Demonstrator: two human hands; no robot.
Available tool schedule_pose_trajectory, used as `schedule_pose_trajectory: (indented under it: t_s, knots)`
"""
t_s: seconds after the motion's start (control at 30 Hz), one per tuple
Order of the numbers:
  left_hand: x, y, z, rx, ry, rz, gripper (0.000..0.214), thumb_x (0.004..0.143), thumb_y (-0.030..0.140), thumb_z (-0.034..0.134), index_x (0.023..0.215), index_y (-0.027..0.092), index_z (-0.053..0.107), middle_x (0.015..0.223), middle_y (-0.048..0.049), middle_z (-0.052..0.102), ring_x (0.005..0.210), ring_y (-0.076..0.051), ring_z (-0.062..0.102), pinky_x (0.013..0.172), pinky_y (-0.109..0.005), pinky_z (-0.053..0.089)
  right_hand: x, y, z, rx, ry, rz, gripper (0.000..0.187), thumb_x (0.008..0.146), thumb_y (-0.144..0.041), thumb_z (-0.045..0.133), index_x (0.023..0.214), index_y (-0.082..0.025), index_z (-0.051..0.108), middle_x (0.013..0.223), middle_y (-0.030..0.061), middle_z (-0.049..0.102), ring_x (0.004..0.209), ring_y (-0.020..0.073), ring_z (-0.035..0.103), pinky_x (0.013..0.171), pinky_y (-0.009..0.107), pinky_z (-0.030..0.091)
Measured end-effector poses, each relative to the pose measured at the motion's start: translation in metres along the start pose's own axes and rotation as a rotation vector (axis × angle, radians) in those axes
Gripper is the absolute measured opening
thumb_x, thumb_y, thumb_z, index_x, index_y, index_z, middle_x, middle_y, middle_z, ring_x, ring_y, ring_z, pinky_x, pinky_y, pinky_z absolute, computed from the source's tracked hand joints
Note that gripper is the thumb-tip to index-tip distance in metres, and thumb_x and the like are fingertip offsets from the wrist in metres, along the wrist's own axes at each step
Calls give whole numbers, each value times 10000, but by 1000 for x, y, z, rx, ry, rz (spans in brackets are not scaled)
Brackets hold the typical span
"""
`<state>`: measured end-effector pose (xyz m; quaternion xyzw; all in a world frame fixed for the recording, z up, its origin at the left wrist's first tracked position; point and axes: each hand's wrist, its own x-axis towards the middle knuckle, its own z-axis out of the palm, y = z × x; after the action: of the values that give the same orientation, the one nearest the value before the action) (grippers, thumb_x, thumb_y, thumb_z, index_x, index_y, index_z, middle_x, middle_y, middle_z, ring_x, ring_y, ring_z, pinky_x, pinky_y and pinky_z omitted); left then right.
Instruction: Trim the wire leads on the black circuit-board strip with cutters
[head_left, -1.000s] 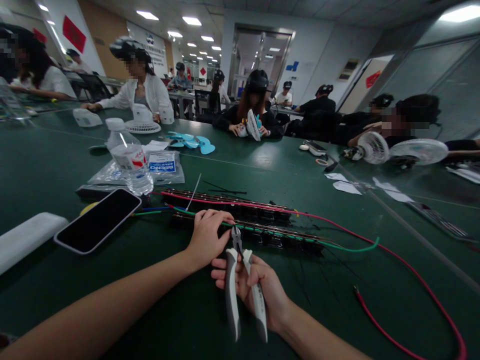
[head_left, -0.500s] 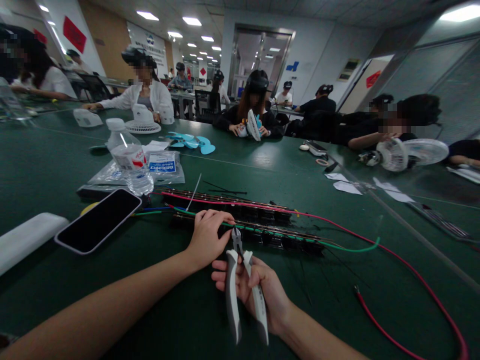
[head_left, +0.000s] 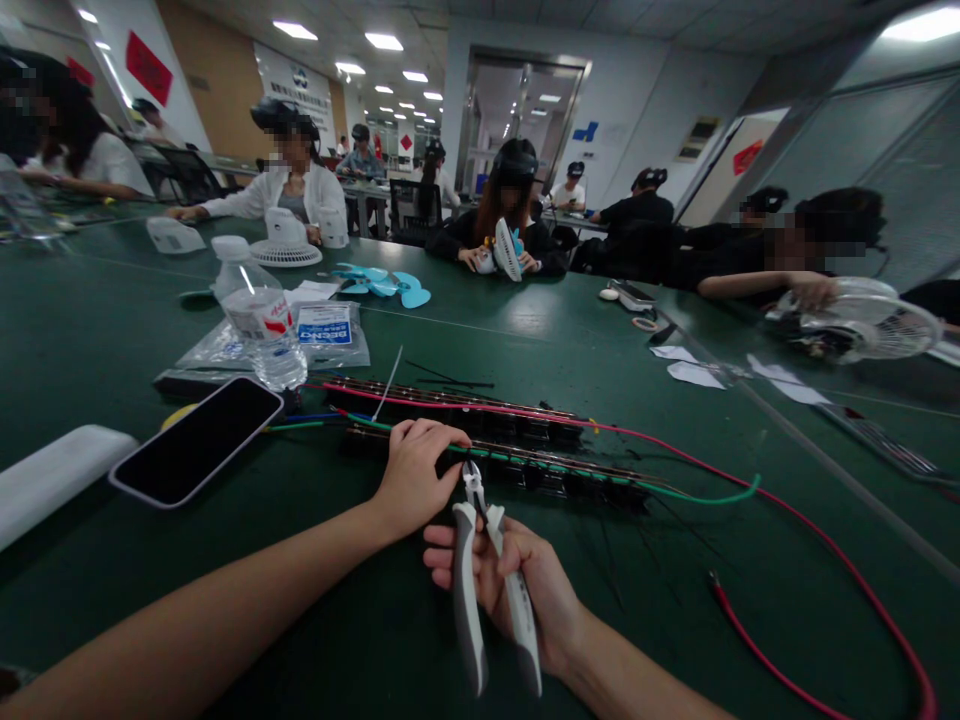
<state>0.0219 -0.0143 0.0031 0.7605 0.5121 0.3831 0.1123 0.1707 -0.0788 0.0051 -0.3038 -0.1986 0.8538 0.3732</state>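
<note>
My left hand (head_left: 421,472) is closed over the near black strip assembly (head_left: 570,478), its fingers curled round the edge beside a green wire (head_left: 712,500). In my right hand (head_left: 525,580) lie wire cutters (head_left: 474,485) with white-and-grey handles spread apart. Their jaw tips point up at the strip, close to my left thumb; I cannot tell whether they touch anything. Behind it runs a second black strip (head_left: 525,425) with a red wire (head_left: 637,432) along it. A pale cable tie (head_left: 388,383) sticks up left of centre.
A phone (head_left: 199,440), a water bottle (head_left: 259,325) and a white oblong object (head_left: 64,480) lie to the left. Black cable ties (head_left: 454,383) lie behind the strips. A red cable (head_left: 765,650) curls at right. Co-workers handle fan parts across the table.
The cutters have dropped very slightly toward me; my left hand stays in place. At far right, a co-worker's arm has moved and the fan there has shifted right.
</note>
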Motion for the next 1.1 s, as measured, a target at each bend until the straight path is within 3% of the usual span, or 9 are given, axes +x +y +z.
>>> schedule_pose_trajectory:
  t_s: [0.83,1.1]
  knots:
    - [0,1,0,26,-8,4,206,702,129,594,869,249,592,983,9,631,1008,-220,489,928,-410,276,1,-5,3,-11,-40,-31,394,505,-55,402,878,-136,498,962,117,643,875,228,632,878,438,423]
    - [-1,0,0,15,15,-5,236,697,137,601,910,235,574,982,-1,628,994,-223,497,915,-401,289,3,-7,1,-85,-44,-81,383,510,-37,397,869,-140,482,960,116,645,788,214,636,710,350,468]
